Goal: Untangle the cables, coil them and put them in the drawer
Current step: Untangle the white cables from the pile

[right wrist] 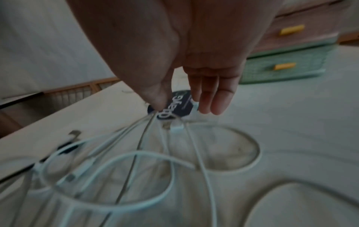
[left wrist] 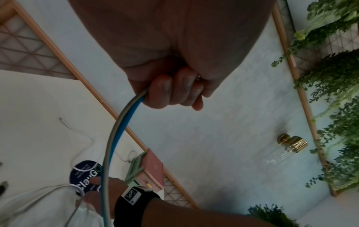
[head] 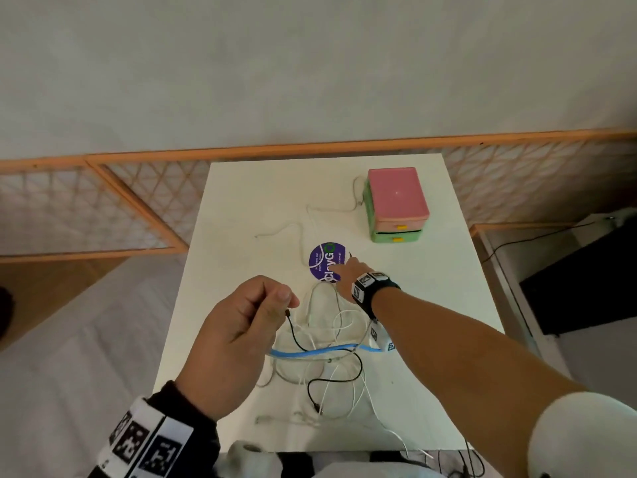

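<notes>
A tangle of white cables, a black cable and a flat blue cable lies on the near half of the white table. My left hand is raised over the table's left side, fingers curled round the blue cable. The black cable's plug hangs just under its thumb. My right hand reaches over the tangle and pinches several white strands between thumb and forefinger, its other fingers straight. The pink and green drawer unit stands at the back right, both drawers closed.
A round purple sticker lies under my right fingers. Two loose thin white cables trail across the far half of the table towards the drawer unit. A wooden lattice rail runs behind the table. A black box sits to the right.
</notes>
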The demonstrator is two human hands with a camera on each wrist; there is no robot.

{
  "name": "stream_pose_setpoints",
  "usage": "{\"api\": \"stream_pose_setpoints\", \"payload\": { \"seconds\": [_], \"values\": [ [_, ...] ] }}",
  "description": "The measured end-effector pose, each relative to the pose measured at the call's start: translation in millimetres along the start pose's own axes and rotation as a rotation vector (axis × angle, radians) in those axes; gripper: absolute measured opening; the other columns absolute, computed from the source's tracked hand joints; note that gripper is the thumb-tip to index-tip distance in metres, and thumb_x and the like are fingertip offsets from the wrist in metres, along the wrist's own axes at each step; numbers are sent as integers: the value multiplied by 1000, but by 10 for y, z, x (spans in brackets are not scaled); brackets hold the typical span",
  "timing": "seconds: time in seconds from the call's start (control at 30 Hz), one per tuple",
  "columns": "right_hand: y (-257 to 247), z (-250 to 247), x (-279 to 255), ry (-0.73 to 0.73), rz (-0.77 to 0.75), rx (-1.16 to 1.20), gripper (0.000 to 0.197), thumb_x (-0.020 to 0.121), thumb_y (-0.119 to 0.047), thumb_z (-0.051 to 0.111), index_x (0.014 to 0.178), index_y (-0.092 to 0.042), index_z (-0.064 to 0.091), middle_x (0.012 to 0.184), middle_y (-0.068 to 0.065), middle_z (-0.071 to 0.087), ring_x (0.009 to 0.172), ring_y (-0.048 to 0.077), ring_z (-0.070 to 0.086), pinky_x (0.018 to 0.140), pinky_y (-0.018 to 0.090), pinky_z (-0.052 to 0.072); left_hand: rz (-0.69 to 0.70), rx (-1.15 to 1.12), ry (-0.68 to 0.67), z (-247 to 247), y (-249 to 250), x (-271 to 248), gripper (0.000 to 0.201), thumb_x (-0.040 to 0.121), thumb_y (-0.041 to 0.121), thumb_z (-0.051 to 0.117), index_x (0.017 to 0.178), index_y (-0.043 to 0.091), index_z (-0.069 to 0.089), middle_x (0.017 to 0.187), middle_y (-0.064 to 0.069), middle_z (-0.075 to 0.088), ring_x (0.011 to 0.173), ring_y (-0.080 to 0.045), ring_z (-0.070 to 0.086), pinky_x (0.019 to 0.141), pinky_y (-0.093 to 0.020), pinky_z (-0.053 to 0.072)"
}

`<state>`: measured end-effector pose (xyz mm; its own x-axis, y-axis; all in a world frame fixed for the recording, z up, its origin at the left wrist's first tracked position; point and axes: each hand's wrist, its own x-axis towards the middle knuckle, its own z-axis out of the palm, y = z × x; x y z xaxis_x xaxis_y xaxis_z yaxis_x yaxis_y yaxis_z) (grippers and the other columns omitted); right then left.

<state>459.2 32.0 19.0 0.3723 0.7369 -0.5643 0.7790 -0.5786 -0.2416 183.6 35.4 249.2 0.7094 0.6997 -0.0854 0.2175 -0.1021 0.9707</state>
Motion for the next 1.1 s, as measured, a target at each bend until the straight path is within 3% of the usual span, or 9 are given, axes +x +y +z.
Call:
{"api": "stream_pose_setpoints", "payload": {
  "seconds": [0.27,0.37,0.53,0.67,0.73,0.87,0.97,1.03,1.1],
  "values": [
    [-76,371,-33,100,42,-32,36,99,-22,52,133,-11,50,129,17,61,117,37,63,98,45,54,-25,130,12,-27,-73,-38,26,98,46,51,91,27,68,60,8,45,57,-7,40,61,-33,38],
    [-31,223,-155,114,65,79,29,97,-27,55,121,-11,55,122,14,64,108,34,64,87,38,52,-29,143,0,-19,-90,25,27,98,46,50,92,26,67,62,7,43,57,-7,39,61,-31,39],
    [81,-278,-676,164,-13,423,19,101,-28,50,89,-15,48,80,1,57,76,25,62,64,37,46,10,155,-19,74,-92,193,23,105,35,56,89,23,67,65,7,46,60,-4,42,58,-17,39],
    [176,-737,-1321,206,-140,709,25,104,-33,54,96,-10,60,77,7,68,64,12,71,64,36,57,18,160,-53,208,-87,406,23,104,33,59,86,20,64,63,12,49,58,-3,41,58,-16,37],
    [160,-943,-1610,246,-200,734,24,104,-35,56,95,-15,64,73,9,71,63,18,70,65,33,56,17,170,-72,286,-79,493,21,104,36,61,86,26,63,64,12,54,59,-3,46,62,-17,41],
    [92,-1200,-2077,296,-310,844,17,104,-29,57,102,-18,70,70,12,70,63,19,66,66,27,52,-15,150,-80,478,-53,632,14,95,40,73,107,35,66,94,10,70,59,2,53,68,-21,44],
    [81,-1313,-2307,296,-416,953,19,106,-21,54,107,-17,73,68,2,67,64,18,64,65,25,52,1,246,-129,607,-102,713,16,95,42,74,107,34,67,107,15,69,84,4,63,81,-25,49],
    [122,-1357,-2355,301,-455,1058,21,106,-17,53,111,-15,73,74,-3,67,65,22,66,66,28,52,26,315,-155,661,-105,740,9,100,40,66,104,33,70,106,14,71,95,-2,65,87,-26,52],
    [183,-1366,-2334,335,-452,1162,22,106,-18,54,116,-16,73,81,4,61,66,28,68,66,32,53,36,330,-174,705,-82,762,15,104,39,59,97,31,70,96,6,74,84,-6,65,77,-20,51]
  ]
}}
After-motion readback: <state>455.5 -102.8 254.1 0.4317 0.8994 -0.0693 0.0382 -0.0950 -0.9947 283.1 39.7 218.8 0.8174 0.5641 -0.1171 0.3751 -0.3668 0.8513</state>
